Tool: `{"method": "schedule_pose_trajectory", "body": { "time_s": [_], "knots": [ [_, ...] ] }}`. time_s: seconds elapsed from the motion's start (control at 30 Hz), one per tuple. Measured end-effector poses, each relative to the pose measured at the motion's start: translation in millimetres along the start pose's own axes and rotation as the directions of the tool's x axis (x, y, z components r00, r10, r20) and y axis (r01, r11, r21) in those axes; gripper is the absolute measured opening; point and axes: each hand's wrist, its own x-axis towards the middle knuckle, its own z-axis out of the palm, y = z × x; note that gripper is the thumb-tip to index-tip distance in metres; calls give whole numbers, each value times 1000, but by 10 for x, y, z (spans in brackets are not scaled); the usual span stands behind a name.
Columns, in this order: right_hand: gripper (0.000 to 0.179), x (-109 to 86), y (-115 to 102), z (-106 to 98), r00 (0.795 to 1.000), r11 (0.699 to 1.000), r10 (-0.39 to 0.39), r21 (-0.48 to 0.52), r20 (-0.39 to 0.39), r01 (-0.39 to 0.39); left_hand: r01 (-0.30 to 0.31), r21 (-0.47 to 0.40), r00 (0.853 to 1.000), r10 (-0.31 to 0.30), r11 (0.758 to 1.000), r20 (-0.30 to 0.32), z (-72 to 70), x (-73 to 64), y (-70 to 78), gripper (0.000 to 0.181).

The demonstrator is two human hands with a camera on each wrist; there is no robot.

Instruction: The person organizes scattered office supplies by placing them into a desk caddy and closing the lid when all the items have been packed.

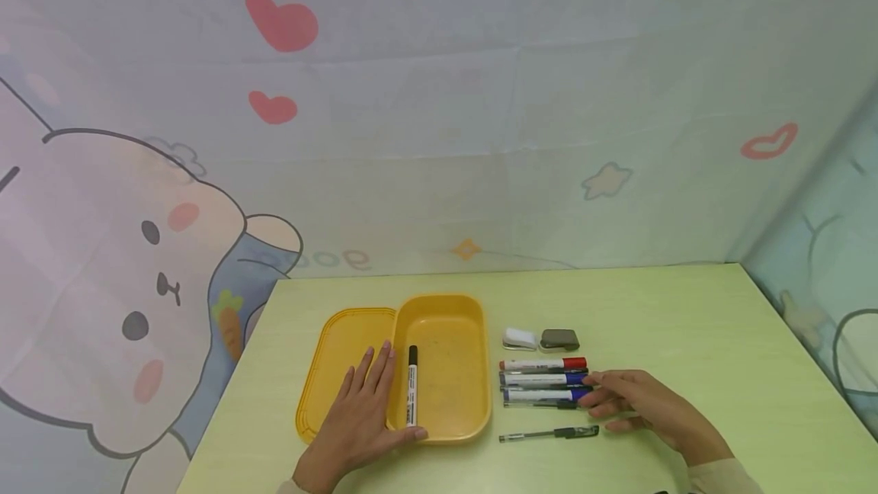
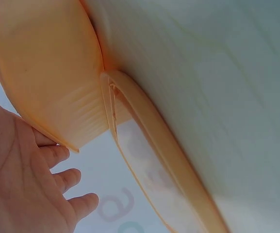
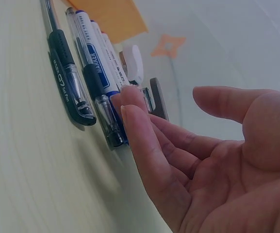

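Note:
My left hand (image 1: 360, 421) lies with straight, spread fingers over the left rim of a yellow plastic box (image 1: 453, 372) and its opened lid (image 1: 343, 338). Inside the box, along its left wall, is a black-capped marker (image 1: 412, 387), near my left thumb. My right hand (image 1: 641, 406), fingers loosely bent and thumb apart in the right wrist view, is at the cap ends of two blue markers (image 1: 542, 380). Whether its fingertips touch them is hard to tell. A red marker (image 1: 538, 364) lies behind these, and a black gel pen (image 1: 549, 434) in front. Clear pens are partly hidden among the markers.
A white stapler (image 1: 519, 338) and a dark grey stapler (image 1: 559, 338) sit behind the markers. The light green table (image 1: 686, 326) ends at a printed cloth backdrop (image 1: 425, 197) at the back, with another cloth on the right.

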Motion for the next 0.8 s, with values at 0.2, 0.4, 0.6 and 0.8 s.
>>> {"method": "schedule_pose_trajectory", "body": {
  "time_s": [0.2,0.4,0.6,0.8],
  "knots": [
    [65,6,-1,-5,1000,1000,27,12,-10,-26,-1,-6,1000,1,1000,-1,-1,-1,1,121],
    [66,11,1,-17,999,999,45,11,-29,-45,-3,-7,1000,3,1000,-2,7,3,-3,122],
    [64,14,2,-48,999,1000,30,4,-31,-30,0,-6,1000,0,1000,4,14,6,-12,121],
    [65,19,-21,-71,999,1000,28,2,-33,-28,-4,-10,1000,4,1000,-1,17,5,-14,121]
  ]
}}
